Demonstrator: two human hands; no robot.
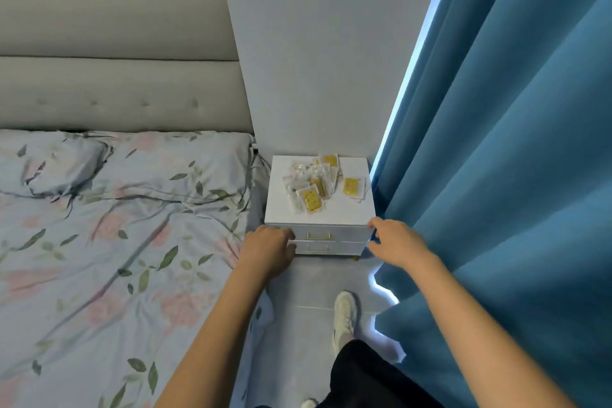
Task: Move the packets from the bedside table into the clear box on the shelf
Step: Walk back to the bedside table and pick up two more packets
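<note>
Both hands, left (pixel 270 247) and right (pixel 395 242), hang empty, loosely curled, before packets (pixel 316 185), labels unreadable.

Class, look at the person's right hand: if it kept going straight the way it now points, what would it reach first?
The right hand points toward the bedside table, so it would probably meet its front right corner first, before the packets. Depth is unclear from this single view.

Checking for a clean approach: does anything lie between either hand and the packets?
Nothing visible does. Both the left hand and the right hand are at the bedside table's front edge, with bare tabletop before the packets.
</note>
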